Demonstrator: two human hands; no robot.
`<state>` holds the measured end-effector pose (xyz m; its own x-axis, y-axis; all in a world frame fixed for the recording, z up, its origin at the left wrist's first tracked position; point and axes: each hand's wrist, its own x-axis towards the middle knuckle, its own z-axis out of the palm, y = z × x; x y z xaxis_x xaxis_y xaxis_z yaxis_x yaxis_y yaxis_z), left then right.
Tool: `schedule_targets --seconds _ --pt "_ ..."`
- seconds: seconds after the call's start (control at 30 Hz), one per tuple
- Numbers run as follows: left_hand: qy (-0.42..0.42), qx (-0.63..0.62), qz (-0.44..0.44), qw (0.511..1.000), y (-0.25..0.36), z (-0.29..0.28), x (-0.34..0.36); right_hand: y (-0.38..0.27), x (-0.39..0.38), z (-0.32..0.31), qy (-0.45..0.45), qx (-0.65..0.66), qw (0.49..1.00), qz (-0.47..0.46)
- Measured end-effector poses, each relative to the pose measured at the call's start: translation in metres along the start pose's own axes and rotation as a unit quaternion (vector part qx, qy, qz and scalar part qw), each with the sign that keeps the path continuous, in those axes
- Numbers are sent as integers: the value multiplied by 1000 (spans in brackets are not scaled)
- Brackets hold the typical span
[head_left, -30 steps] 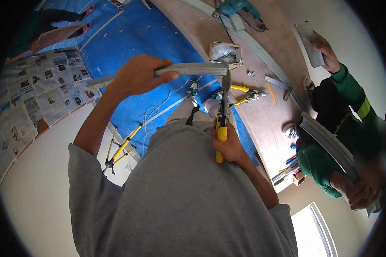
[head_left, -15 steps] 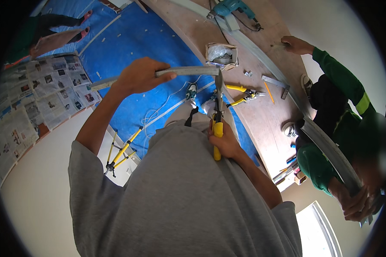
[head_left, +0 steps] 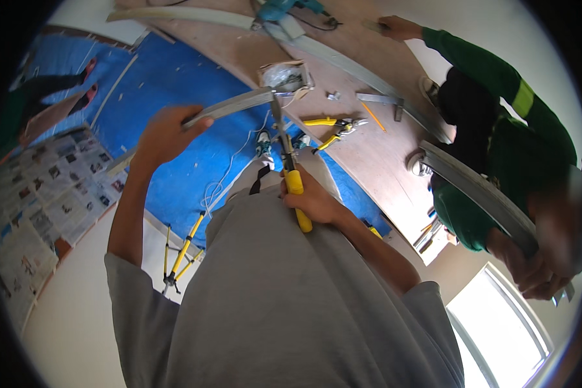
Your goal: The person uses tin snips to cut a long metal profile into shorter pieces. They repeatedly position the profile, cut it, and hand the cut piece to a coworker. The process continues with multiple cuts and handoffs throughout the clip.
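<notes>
Twelve is straight ahead of the person, and here's the blue sheet (head_left: 174, 77) spreading from nine round to twelve. Up against it comes the brown board (head_left: 368, 161), its near edge slanting from eleven down to four, right beside the person's shoes (head_left: 264, 143). At three, a co-worker (head_left: 530, 142) in green has a hand on a long metal channel (head_left: 482, 187), with a good gap between that and the person's right forearm. The yellow tripod (head_left: 189, 236) stands at eight, well apart from both hands.

Now the metal strip (head_left: 233, 107): tip near twelve, body running back past ten! A cardboard box (head_left: 306, 74) shows just beyond that tip. Left grip (head_left: 165, 139), at ten: thumb and fingers pressed round the strip. Right grip (head_left: 310, 197), near the centre: curled about the yellow-handled snips (head_left: 294, 182), whose blades reach up to the strip's tip; whether they're biting, I can't tell. Over at one, on the board, spare snips (head_left: 349, 127), then an orange pencil (head_left: 373, 116).
</notes>
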<state>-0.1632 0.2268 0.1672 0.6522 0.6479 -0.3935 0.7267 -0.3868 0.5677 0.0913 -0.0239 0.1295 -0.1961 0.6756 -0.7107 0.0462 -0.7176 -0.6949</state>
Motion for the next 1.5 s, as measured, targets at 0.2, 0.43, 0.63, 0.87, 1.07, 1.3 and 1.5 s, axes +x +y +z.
schedule_targets --seconds 0.2,0.43,0.63,0.87,1.07,1.3,1.5 --pt "154 -57 -111 980 -22 7 6 20 -7 -35 0 146 989 -37" --pt "167 -51 -52 983 -23 89 -30 64 110 -170 462 -223 853 99" --pt "166 -171 -98 966 10 132 -62 84 174 -258 526 -358 752 173" --pt "175 -155 -124 964 18 150 -80 95 220 -271 584 -347 715 164" --pt "123 -185 -133 966 37 140 -66 94 229 -268 563 -282 758 169" --pt "195 -137 -34 970 60 134 -15 151 190 -139 658 150 703 225" --pt "194 -74 -22 978 75 119 3 129 237 -104 535 319 653 432"
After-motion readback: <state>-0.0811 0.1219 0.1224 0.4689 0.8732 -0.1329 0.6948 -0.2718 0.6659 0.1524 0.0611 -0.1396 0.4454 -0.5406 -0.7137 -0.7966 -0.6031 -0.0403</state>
